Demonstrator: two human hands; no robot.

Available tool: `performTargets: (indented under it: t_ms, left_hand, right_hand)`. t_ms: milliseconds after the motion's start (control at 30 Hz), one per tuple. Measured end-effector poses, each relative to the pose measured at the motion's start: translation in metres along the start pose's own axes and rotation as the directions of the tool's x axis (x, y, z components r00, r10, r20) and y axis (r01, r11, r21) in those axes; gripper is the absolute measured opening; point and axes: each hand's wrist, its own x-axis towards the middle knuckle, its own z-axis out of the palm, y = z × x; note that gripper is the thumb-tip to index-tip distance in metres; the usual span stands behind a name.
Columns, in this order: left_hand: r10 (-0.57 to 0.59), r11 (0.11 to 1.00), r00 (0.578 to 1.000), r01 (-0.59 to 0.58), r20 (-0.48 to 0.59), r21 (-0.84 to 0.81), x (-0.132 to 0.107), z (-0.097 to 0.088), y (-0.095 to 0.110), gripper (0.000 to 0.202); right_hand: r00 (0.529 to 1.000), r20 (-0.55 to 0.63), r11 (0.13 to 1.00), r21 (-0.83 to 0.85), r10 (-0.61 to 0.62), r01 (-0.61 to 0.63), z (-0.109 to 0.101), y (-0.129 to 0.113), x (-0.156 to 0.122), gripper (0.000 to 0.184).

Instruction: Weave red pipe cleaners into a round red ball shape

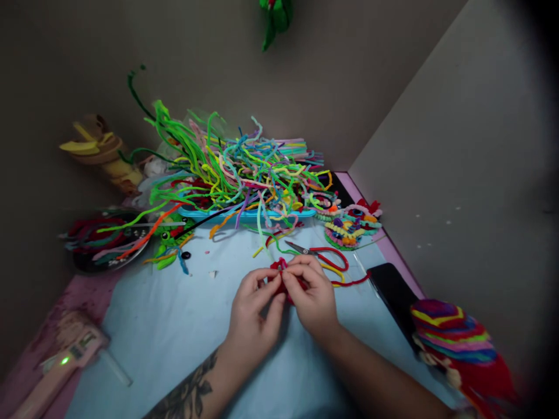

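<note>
My left hand and my right hand meet over the pale blue table mat, fingers pinched together on a small red pipe-cleaner piece. A red tail of it trails off to the right. Red-handled scissors lie just beyond my right hand. A big tangle of coloured pipe cleaners fills a blue tray further back.
A round multicoloured woven piece sits at the back right. A dark phone lies at the right edge, beside a striped pipe-cleaner object. A pink glue gun rests at the front left, a dark dish of scraps behind it.
</note>
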Motion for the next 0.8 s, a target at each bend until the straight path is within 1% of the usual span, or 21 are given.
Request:
performTargets:
  t_ms: [100, 167, 300, 367, 433, 533, 600, 700, 800]
  left_hand:
    - [0.002, 1.0, 0.999, -0.002, 0.047, 0.002, -0.001, 0.001, 0.0, 0.04]
    - [-0.007, 1.0, 0.999, 0.006, 0.048, 0.028, 0.0, -0.001, -0.002, 0.04]
    - [-0.083, 0.995, 0.996, 0.084, -0.023, 0.05, 0.003, -0.006, -0.004, 0.03]
    - [-0.139, 0.99, 0.989, 0.14, -0.049, 0.019, 0.004, -0.007, -0.004, 0.022]
    - [-0.172, 0.985, 0.983, 0.172, -0.062, -0.002, 0.004, -0.008, -0.003, 0.016]
    - [-0.162, 0.987, 0.985, 0.162, -0.063, -0.005, 0.004, -0.01, -0.001, 0.013]
    - [-0.144, 0.99, 0.989, 0.144, -0.034, -0.009, 0.005, -0.011, 0.0, 0.014]
    - [-0.154, 0.988, 0.988, 0.154, 0.009, -0.012, 0.009, -0.013, 0.002, 0.017]
    - [-0.177, 0.984, 0.984, 0.177, 0.01, -0.024, 0.01, -0.012, 0.003, 0.018]
  right_hand:
    - [0.999, -0.043, 0.999, 0.037, 0.018, -0.017, 0.0, 0.0, 0.002, 0.013]
    - [0.998, -0.037, 0.997, 0.07, 0.045, -0.042, 0.0, 0.001, 0.002, 0.012]
    - [0.997, 0.016, 0.986, 0.147, 0.08, -0.082, -0.001, 0.006, 0.002, 0.01]
    - [0.997, 0.044, 0.982, 0.173, 0.066, -0.072, -0.001, 0.008, 0.0, 0.008]
    - [0.997, 0.066, 0.984, 0.173, 0.039, -0.05, -0.001, 0.008, -0.002, 0.007]
    - [0.995, 0.094, 0.994, 0.11, -0.037, 0.026, -0.003, 0.007, -0.004, 0.01]
    - [0.988, 0.092, 0.991, 0.051, -0.125, 0.121, -0.005, 0.005, -0.004, 0.013]
    - [0.961, 0.065, 0.963, -0.019, -0.268, 0.27, -0.007, 0.003, -0.003, 0.015]
    - [0.932, 0.072, 0.93, -0.064, -0.356, 0.361, -0.007, 0.002, -0.004, 0.016]
